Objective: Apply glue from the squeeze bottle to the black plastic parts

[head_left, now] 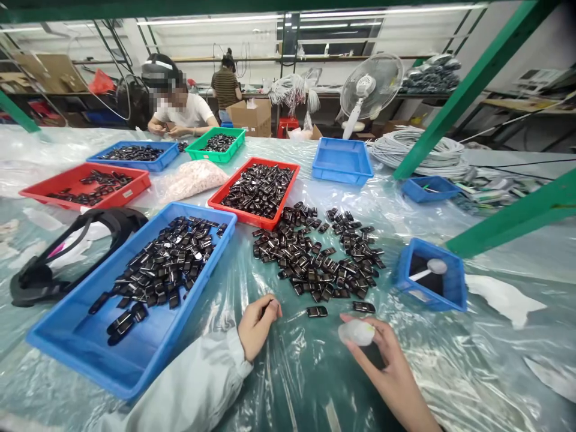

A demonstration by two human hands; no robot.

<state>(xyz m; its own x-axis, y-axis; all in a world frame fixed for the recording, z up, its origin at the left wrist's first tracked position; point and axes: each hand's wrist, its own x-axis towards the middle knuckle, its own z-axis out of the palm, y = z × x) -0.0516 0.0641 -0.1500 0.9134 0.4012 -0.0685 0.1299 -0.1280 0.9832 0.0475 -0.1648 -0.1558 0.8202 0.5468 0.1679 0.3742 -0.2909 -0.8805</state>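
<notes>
My left hand [261, 324] rests on the plastic-covered table [288, 384], its fingers curled closed. Whatever may be inside that fist is hidden. To the right, my right hand [382, 354] pinches a whitish, translucent rounded piece [357, 332] between thumb and fingers; its exact kind is unclear. Just beyond the hands lie two small glossy black casings, one [317, 311] between them and another [363, 307] above the right hand. A loose heap of similar black casings [315, 258] spreads farther out on the table.
A large blue tray [135, 384] of black pieces stands left, beside a black head strap [27, 288]. Red trays, one here [270, 223], lie farther back. At right are a small blue bin [432, 300] and green posts [517, 216]. A co-worker [184, 108] sits across the table.
</notes>
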